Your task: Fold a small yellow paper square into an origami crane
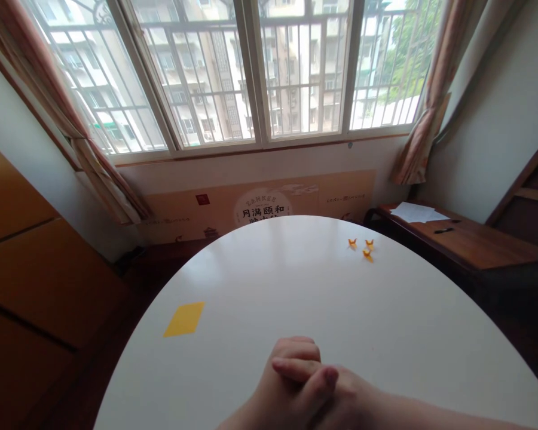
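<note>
My left hand (pixel 283 379) and my right hand (pixel 343 391) are clasped together at the near edge of the round white table (pixel 260 286). Their fingers fold over one another, and part of each hand is hidden by the other. No object shows between them. To the left, a flat square sheet of yellow paper (pixel 185 319) lies on the tabletop. Three small orange-yellow folded paper birds stand in a group at the far right: one bird (pixel 352 243) on the left, another bird (pixel 369 243) beside it, and a third bird (pixel 367 255) nearer me.
A brown wooden bench (pixel 475 239) on the right bears white papers (pixel 416 212) and a dark pen-like object (pixel 443 230). Beyond the table are a printed cardboard panel (pixel 174 209) and a barred window. A wooden cabinet (pixel 31 275) stands at the left.
</note>
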The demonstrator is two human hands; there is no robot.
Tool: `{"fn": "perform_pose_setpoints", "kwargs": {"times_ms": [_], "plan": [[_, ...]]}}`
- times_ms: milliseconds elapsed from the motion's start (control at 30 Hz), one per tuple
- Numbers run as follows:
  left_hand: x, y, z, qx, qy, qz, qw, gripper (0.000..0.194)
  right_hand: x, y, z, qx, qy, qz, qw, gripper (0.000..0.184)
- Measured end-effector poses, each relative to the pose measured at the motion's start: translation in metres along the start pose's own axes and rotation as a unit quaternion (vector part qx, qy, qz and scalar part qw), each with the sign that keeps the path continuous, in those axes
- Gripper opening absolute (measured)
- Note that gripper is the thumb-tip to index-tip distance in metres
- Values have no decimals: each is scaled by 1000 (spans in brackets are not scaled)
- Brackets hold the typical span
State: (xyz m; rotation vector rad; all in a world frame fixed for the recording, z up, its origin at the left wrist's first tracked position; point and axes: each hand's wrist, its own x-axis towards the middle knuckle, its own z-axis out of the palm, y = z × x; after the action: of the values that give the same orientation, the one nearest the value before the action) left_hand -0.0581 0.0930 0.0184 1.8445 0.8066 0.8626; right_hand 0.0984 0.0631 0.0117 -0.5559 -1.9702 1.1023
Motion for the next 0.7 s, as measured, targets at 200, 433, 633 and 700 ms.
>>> {"fn": "perform_pose_setpoints", "kwargs": {"times_ms": [200, 433, 633, 700], "plan": [[9, 1, 0, 54, 24, 39, 997, 58, -2, -12, -5, 18, 29, 0, 999, 19], [16, -1, 1, 65, 15, 25, 997, 56, 3, -11, 5, 101, 107, 8, 989, 23], [18, 7, 0, 74, 10, 36, 997, 54, 10, -16, 11, 167, 152, 56, 973, 41], [18, 12, -1, 104, -8, 45, 994, 53, 11, -19, 13, 172, 158, 64, 970, 43]]}}
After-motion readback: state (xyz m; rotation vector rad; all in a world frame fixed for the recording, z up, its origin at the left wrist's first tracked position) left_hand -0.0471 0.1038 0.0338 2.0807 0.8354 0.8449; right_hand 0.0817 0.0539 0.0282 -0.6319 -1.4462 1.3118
